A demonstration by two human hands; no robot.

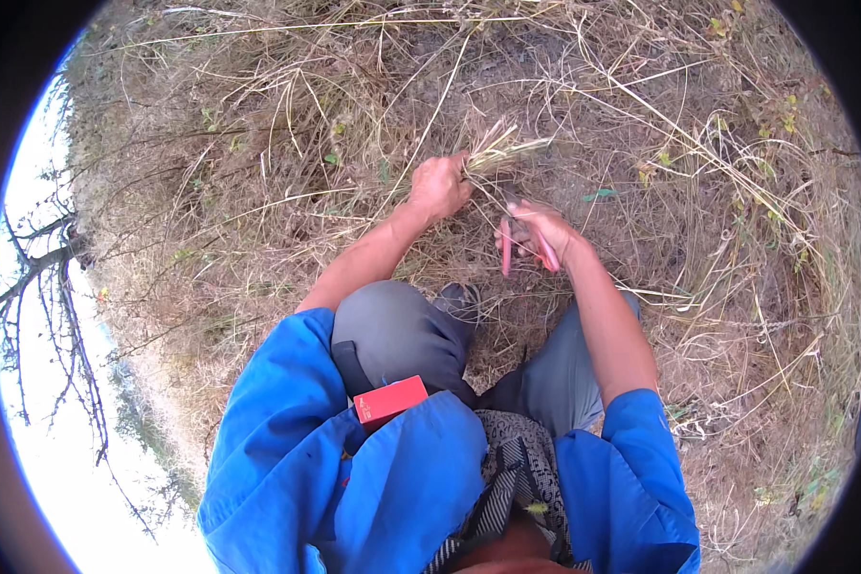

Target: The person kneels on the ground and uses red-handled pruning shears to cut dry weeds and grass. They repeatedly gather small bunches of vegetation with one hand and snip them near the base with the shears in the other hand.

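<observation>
A small bundle of dry grass stalks sticks out from the fist of my left hand, its pale ends pointing up and right. Just to the right and nearer me, my right hand grips a cutting tool with pink-red handles, probably pruning shears. The handles stand apart. Its dark blade end lies close to the grass below the bundle and is partly hidden, so I cannot tell whether it touches a stalk. A few thin stems run between the two hands.
Dry grass covers the ground all around, with long loose stalks at the upper right. My bent knees in grey trousers frame the near ground. A red box pokes out of my blue jacket. Bare branches show far left.
</observation>
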